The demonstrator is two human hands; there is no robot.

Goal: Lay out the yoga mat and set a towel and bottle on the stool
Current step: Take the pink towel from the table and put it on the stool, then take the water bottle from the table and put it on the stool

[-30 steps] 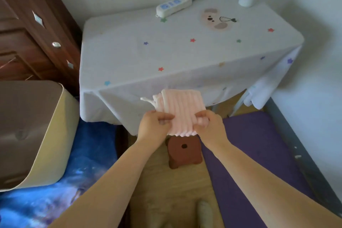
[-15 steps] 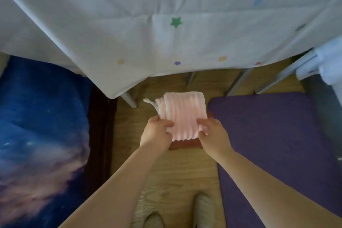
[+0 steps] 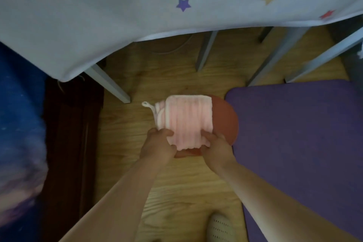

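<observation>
A folded pink ribbed towel with a white hanging loop at its left lies over the small brown stool, covering most of the seat. My left hand pinches the towel's near left corner. At the near right corner my right hand grips the towel's edge. The purple yoga mat lies flat on the wooden floor to the right of the stool, its corner touching the stool's side. No bottle is in view.
A table draped in a white star-print cloth overhangs the stool from the far side, its grey legs standing close behind. A dark blue galaxy-print bed cover fills the left. My slipper is at the bottom.
I have bent down toward the floor and lowered the towel from in front of the table onto the stool. Both hands keep hold of its near edge.
</observation>
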